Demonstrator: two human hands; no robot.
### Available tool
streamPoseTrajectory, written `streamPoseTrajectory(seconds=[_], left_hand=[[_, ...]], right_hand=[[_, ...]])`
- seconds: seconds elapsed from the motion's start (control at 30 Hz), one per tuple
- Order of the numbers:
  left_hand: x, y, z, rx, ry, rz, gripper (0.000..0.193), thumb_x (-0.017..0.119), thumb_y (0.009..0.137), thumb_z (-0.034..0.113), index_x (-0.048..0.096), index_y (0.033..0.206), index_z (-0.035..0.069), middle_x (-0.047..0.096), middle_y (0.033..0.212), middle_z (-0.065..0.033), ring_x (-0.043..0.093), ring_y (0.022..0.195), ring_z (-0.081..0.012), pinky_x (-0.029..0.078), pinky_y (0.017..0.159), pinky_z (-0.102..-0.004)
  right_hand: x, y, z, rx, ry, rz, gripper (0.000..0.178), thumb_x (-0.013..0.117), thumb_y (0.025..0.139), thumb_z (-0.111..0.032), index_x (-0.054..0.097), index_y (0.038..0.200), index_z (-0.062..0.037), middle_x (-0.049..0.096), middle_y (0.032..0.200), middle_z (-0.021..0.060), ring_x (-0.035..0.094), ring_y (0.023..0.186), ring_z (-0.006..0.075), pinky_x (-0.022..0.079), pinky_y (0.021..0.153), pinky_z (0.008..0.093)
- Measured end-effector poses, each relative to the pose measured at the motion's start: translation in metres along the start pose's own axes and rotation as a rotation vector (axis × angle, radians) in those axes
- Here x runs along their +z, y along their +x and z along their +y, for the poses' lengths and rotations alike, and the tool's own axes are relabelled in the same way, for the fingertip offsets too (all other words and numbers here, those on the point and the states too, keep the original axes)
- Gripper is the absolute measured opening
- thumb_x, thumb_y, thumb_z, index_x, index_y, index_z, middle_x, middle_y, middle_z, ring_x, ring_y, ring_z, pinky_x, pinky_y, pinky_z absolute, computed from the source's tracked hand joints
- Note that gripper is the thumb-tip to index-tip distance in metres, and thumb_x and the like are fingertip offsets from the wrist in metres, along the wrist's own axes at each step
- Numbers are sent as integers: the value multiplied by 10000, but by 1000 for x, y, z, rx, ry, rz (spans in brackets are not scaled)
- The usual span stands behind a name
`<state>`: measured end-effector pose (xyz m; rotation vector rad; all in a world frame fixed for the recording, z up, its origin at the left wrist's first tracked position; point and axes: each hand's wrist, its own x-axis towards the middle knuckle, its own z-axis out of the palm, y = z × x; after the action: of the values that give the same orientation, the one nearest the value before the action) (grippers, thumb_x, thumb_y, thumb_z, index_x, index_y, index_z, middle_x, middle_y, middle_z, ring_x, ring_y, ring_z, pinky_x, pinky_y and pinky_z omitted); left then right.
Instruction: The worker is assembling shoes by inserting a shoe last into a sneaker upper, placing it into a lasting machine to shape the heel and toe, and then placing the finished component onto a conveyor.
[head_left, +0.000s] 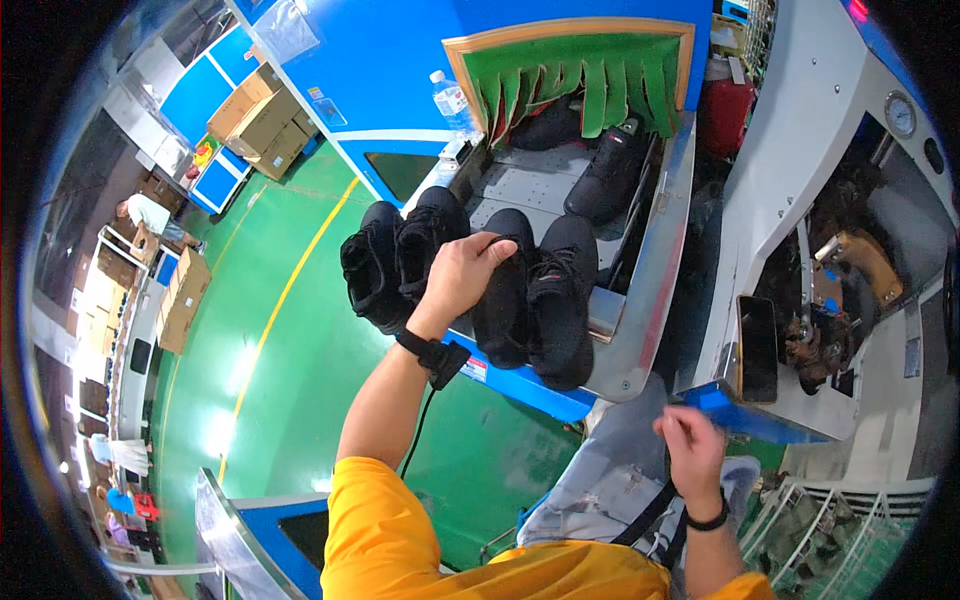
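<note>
Several black shoes stand in a row across the front end of the machine's conveyor. My left hand [465, 272] is closed at the top of one black shoe [503, 315], its thumb and forefinger at the collar. To the right of that shoe, touching it, is another black shoe [560, 305]. On the other side, a laced shoe [430, 240] and the leftmost shoe [372, 268] lean close together past the conveyor's left corner. Over my lap, apart from the shoes, my right hand [692, 448] has its fingers curled in, with nothing visible in them.
Farther up the conveyor [520, 185] lie a black shoe [608, 172] and another partly under the green strip curtain [580, 80]. A water bottle [450, 100] stands left of the opening. At right, a phone [757, 348] rests on a grey machine [790, 130] above a wire rack [840, 530].
</note>
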<state>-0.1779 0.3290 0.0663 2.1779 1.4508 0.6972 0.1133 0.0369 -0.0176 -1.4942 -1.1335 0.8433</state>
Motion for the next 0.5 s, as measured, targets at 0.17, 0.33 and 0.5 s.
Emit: streamPoseTrajectory(seconds=[0.17, 0.33, 0.5], left_hand=[[-22, -11, -6, -143, -96, -116, 521, 653, 984, 483, 753, 1030, -26, 683, 771, -66, 602, 752, -128, 494, 723, -307], [-10, -1, -3, -204, -171, -139, 535, 648, 983, 499, 754, 1006, -25, 648, 736, -48, 567, 714, -125, 471, 679, -307], [-6, -2, -19, -192, -235, -127, 501, 636, 986, 474, 761, 1029, -9, 664, 719, -116, 612, 697, -176, 497, 691, -347]], right_hand=[[69, 105, -92, -479, -166, -65, 329, 749, 877, -39, 679, 1197, -9, 717, 1125, 158, 702, 999, 284, 549, 889, 353], [105, 179, -72, -836, -314, -184, 354, 800, 831, -179, 716, 1152, -56, 718, 1131, 143, 674, 1029, 344, 479, 996, 435], [115, 199, -70, -842, -384, -36, 191, 782, 844, -232, 754, 972, -93, 739, 919, 89, 676, 942, 301, 485, 839, 422]])
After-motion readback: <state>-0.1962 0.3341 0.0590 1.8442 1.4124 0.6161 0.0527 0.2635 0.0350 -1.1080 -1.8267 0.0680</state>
